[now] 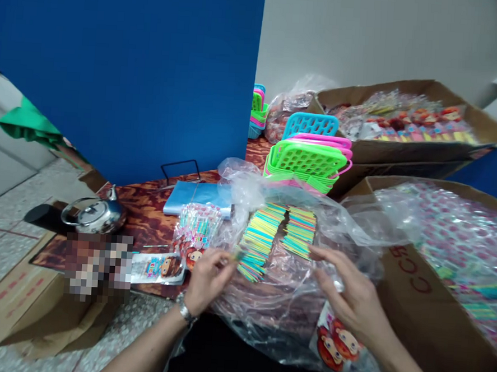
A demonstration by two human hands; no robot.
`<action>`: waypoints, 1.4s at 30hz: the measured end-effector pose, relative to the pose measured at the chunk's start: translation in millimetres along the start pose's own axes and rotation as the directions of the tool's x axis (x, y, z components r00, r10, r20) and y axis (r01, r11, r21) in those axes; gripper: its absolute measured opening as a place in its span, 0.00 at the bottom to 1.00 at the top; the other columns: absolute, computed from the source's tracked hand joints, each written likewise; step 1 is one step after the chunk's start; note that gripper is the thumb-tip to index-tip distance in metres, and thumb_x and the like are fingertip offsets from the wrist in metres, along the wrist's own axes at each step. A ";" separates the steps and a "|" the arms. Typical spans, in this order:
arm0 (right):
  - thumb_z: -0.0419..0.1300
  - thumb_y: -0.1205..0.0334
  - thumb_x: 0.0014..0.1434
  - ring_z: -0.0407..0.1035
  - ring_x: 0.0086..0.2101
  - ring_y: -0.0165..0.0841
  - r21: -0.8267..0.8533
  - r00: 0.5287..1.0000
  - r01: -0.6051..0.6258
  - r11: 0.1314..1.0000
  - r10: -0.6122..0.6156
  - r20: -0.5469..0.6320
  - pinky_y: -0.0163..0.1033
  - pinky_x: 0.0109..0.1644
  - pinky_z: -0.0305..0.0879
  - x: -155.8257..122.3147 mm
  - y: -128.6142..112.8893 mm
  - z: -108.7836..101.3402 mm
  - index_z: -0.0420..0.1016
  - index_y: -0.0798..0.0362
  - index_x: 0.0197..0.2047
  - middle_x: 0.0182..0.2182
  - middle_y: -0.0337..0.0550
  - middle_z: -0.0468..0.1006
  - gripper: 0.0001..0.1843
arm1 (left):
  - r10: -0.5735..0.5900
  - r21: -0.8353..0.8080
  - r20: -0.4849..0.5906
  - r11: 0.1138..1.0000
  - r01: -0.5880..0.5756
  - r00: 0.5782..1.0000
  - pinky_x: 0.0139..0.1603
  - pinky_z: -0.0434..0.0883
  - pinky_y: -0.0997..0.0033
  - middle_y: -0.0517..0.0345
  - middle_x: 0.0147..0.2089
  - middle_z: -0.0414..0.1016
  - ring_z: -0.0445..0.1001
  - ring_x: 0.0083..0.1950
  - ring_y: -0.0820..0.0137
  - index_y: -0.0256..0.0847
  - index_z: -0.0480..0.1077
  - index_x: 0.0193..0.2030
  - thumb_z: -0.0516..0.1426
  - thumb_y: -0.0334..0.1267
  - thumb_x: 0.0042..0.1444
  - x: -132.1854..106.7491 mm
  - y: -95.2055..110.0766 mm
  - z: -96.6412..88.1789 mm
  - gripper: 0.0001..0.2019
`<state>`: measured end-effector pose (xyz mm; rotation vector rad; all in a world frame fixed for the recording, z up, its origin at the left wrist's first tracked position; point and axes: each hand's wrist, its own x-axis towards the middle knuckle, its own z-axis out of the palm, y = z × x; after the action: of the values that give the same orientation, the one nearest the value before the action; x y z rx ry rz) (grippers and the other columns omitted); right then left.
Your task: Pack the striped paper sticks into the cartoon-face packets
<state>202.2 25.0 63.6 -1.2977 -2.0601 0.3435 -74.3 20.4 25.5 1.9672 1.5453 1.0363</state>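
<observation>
Two piles of thin coloured sticks [255, 242], yellow, green, blue and orange, lie side by side on a clear plastic bag [279, 306] in front of me. My left hand [209, 279], with a metal watch on its wrist, is pinched at the near left edge of the left pile; what its fingertips hold is blurred. Beside the right pile of sticks [299, 231], my right hand [351, 299] has thumb and fingers spread, its fingertips close to the stick ends. Below it lies a printed packet [334, 343] with red-haired cartoon faces.
Stacked plastic baskets [311, 159] stand behind the bag. Cardboard boxes of packaged items [412, 269] flank the right side. Left are a metal kettle [93, 216], a blue plastic stack [195, 197] and a white packet [159, 267]. A blue panel [154, 79] rises behind the table.
</observation>
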 end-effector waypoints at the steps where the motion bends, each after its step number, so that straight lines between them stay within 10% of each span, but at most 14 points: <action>1: 0.49 0.57 0.60 0.67 0.46 0.38 -0.048 0.997 -0.066 0.997 0.068 0.036 0.42 0.48 0.65 -5.8 13.9 -4.8 0.63 0.47 0.51 0.46 0.48 0.72 0.16 | -0.026 0.092 -0.055 0.995 0.031 0.998 0.42 0.68 0.65 0.52 0.36 0.74 0.72 0.40 0.65 0.40 0.71 0.30 0.55 0.38 0.54 3.1 -11.1 -11.3 0.07; 6: 0.51 0.50 0.55 0.70 0.41 0.43 -0.427 0.885 -0.217 0.878 0.362 0.292 0.45 0.41 0.67 -49.7 78.9 -20.3 0.68 0.49 0.47 0.41 0.50 0.74 0.20 | -0.069 0.360 -0.174 0.924 0.128 0.982 0.53 0.62 0.54 0.46 0.46 0.70 0.68 0.51 0.57 0.38 0.70 0.33 0.54 0.46 0.52 20.3 -71.4 -41.8 0.12; 11: 0.54 0.51 0.54 0.69 0.41 0.40 -0.577 0.806 -0.294 0.762 0.523 0.279 0.41 0.40 0.65 -82.0 95.3 -24.1 0.66 0.49 0.50 0.39 0.47 0.73 0.21 | -0.132 0.401 -0.213 0.892 0.210 0.968 0.54 0.62 0.53 0.41 0.51 0.67 0.65 0.53 0.52 0.33 0.63 0.51 0.53 0.54 0.48 25.2 -97.9 -34.2 0.29; 21: 0.57 0.51 0.53 0.66 0.40 0.39 -0.598 0.834 -0.271 0.754 0.494 0.245 0.39 0.40 0.64 -84.1 102.4 -15.5 0.69 0.50 0.41 0.38 0.47 0.72 0.15 | -0.157 0.438 -0.135 0.876 0.201 0.978 0.53 0.64 0.54 0.38 0.51 0.68 0.66 0.53 0.51 0.30 0.63 0.52 0.49 0.54 0.51 25.1 -88.6 -37.5 0.31; 29: 0.61 0.51 0.48 0.65 0.41 0.44 -0.613 0.860 -0.305 0.729 0.488 0.153 0.44 0.42 0.63 -75.5 98.2 -12.2 0.56 0.50 0.59 0.41 0.51 0.71 0.37 | -0.111 0.462 -0.136 0.872 0.162 0.985 0.55 0.62 0.53 0.39 0.52 0.67 0.65 0.55 0.52 0.31 0.62 0.54 0.48 0.54 0.52 24.1 -90.5 -38.5 0.30; 37: 0.45 0.63 0.60 0.68 0.39 0.40 -0.616 0.900 -0.274 0.738 0.423 0.106 0.42 0.43 0.63 -65.8 98.0 -20.8 0.68 0.53 0.48 0.36 0.50 0.75 0.16 | 0.061 0.448 -0.241 0.892 0.055 0.969 0.59 0.57 0.52 0.40 0.56 0.62 0.59 0.59 0.53 0.34 0.60 0.55 0.52 0.46 0.55 27.1 -65.8 -23.7 0.24; 42: 0.47 0.55 0.60 0.70 0.33 0.36 -0.319 0.943 -0.232 0.919 0.293 0.160 0.38 0.36 0.65 -49.5 64.3 -38.0 0.69 0.50 0.35 0.32 0.45 0.74 0.13 | 0.064 0.288 -0.229 0.957 0.005 0.971 0.58 0.59 0.54 0.43 0.54 0.66 0.62 0.57 0.57 0.37 0.62 0.54 0.53 0.40 0.56 25.2 -32.1 -13.6 0.19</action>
<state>286.0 7.3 37.3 -1.7994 -2.1683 0.3056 -102.5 52.1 18.2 2.1248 1.8926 1.1473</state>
